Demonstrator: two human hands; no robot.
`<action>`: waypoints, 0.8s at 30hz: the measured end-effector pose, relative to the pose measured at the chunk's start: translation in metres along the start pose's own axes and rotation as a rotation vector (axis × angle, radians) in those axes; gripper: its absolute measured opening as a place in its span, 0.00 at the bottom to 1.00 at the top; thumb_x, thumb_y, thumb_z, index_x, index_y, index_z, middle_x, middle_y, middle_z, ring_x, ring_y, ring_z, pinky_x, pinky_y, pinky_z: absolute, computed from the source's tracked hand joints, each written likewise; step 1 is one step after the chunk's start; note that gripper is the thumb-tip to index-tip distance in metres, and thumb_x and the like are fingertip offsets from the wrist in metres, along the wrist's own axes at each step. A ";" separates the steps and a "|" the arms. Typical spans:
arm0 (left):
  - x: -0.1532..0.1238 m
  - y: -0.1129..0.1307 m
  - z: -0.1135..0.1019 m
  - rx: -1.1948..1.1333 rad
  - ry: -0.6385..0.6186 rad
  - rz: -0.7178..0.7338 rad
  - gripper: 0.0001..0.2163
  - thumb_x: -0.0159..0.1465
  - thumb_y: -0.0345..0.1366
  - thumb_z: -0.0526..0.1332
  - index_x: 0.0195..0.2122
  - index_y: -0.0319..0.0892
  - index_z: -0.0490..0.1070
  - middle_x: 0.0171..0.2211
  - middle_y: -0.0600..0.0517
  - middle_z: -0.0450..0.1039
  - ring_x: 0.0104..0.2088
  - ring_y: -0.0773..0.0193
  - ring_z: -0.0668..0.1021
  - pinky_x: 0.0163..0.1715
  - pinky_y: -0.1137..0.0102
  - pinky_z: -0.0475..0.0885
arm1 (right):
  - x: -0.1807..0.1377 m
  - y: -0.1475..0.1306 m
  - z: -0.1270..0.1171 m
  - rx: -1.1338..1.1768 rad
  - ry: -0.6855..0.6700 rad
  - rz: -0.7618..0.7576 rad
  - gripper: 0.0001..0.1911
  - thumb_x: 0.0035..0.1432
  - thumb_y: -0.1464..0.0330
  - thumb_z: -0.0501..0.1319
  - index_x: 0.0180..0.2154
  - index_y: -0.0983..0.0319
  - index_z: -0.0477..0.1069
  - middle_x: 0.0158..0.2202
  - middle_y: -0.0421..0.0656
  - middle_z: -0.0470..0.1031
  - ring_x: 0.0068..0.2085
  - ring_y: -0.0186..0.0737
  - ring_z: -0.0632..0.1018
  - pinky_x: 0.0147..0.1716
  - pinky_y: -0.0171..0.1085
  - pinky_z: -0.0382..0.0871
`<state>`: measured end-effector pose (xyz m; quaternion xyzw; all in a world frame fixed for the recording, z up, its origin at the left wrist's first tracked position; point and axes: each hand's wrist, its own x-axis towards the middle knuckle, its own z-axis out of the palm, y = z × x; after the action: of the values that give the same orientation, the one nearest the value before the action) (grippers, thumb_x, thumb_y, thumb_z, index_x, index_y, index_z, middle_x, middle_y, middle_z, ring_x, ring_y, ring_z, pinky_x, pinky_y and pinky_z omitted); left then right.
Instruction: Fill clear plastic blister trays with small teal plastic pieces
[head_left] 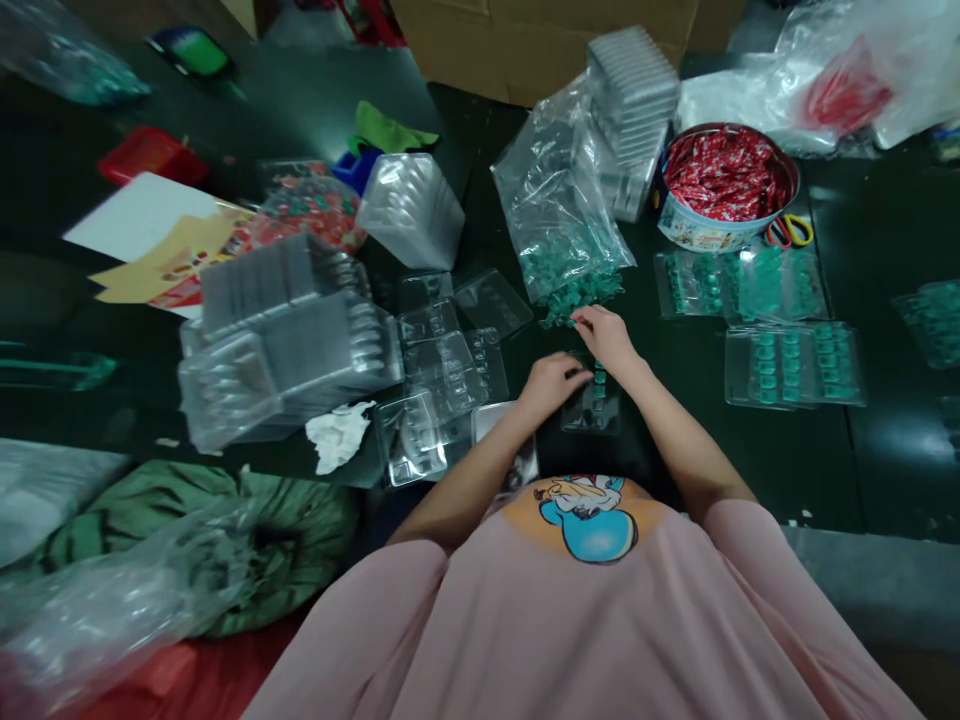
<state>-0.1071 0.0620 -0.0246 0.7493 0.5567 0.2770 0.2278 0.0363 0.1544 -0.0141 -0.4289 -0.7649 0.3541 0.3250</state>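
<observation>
Both of my hands hovered over one clear tray [592, 405] lying on the dark table [870, 470] right in front of me. My left hand [550, 385] was curled at the tray's left edge, fingertips bunched against its green pieces; whether it actually pinched one I could not tell. My right hand [606, 337] sat just beyond the tray, fingers pressed together on a small green piece at the edge of the loose green pile [581, 290] spilling from one plastic bag [555, 215].

To my right lay three filled trays [793, 365] near one another, loaded with green pieces in rows; the exact count of pieces was too small to read. Behind them stood one round tin [701, 232] heaped with red packets, with one pair of scissors [789, 231] touching its right side. To my left, several empty clear trays [450, 345] lay scattered and overlapping, and past those three bundled stacks of trays [289, 340] were piled together. One crumpled white tissue [337, 435] lay just below that pile. A further tall stack [634, 100] leaned behind the bag.
</observation>
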 end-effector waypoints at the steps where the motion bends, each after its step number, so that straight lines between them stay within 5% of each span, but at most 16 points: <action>1: 0.006 -0.008 -0.009 0.024 0.086 -0.036 0.04 0.62 0.35 0.64 0.33 0.40 0.75 0.33 0.48 0.74 0.34 0.60 0.76 0.38 0.66 0.70 | 0.001 -0.001 0.001 -0.008 -0.001 -0.015 0.08 0.59 0.73 0.58 0.38 0.60 0.74 0.36 0.45 0.74 0.39 0.43 0.74 0.44 0.41 0.66; 4: 0.027 -0.035 -0.028 0.115 0.236 -0.079 0.05 0.60 0.27 0.62 0.37 0.40 0.74 0.38 0.45 0.73 0.40 0.58 0.75 0.43 0.64 0.69 | -0.007 -0.004 0.000 -0.010 0.008 -0.028 0.08 0.60 0.72 0.57 0.39 0.60 0.74 0.36 0.45 0.74 0.38 0.42 0.74 0.42 0.40 0.66; 9: 0.049 -0.062 -0.031 0.147 0.177 -0.127 0.05 0.56 0.23 0.61 0.29 0.40 0.72 0.33 0.46 0.72 0.38 0.57 0.73 0.41 0.64 0.69 | -0.028 -0.002 -0.008 0.042 0.009 0.016 0.08 0.60 0.69 0.57 0.38 0.60 0.74 0.35 0.45 0.74 0.37 0.42 0.74 0.40 0.40 0.67; 13: 0.040 -0.047 -0.033 -0.008 0.171 -0.171 0.04 0.56 0.26 0.62 0.25 0.40 0.70 0.31 0.49 0.71 0.35 0.60 0.73 0.40 0.65 0.68 | -0.038 -0.005 -0.013 0.122 0.039 0.042 0.10 0.60 0.67 0.57 0.40 0.59 0.75 0.38 0.46 0.75 0.38 0.42 0.75 0.42 0.42 0.69; 17: 0.016 -0.017 -0.033 -0.518 0.043 -0.278 0.07 0.57 0.38 0.65 0.30 0.40 0.71 0.28 0.53 0.71 0.30 0.66 0.74 0.33 0.70 0.68 | -0.048 -0.011 -0.016 0.287 -0.018 0.054 0.16 0.60 0.68 0.55 0.48 0.56 0.75 0.47 0.45 0.76 0.43 0.41 0.76 0.47 0.43 0.69; 20: 0.001 0.002 -0.027 -0.887 -0.083 -0.393 0.14 0.55 0.44 0.68 0.32 0.39 0.69 0.29 0.53 0.73 0.31 0.66 0.77 0.31 0.73 0.68 | -0.058 -0.014 -0.017 0.404 -0.134 0.080 0.15 0.60 0.67 0.56 0.46 0.56 0.76 0.45 0.44 0.77 0.45 0.41 0.76 0.49 0.43 0.68; 24: -0.007 0.014 -0.018 -1.094 -0.148 -0.523 0.18 0.51 0.45 0.72 0.33 0.40 0.68 0.29 0.53 0.74 0.31 0.67 0.78 0.29 0.76 0.68 | -0.072 -0.014 -0.020 0.507 -0.188 0.184 0.12 0.58 0.64 0.59 0.42 0.59 0.77 0.40 0.43 0.77 0.39 0.38 0.76 0.44 0.40 0.69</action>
<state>-0.1108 0.0521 -0.0026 0.3794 0.4819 0.4049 0.6781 0.0769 0.0903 -0.0058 -0.3666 -0.6368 0.6003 0.3159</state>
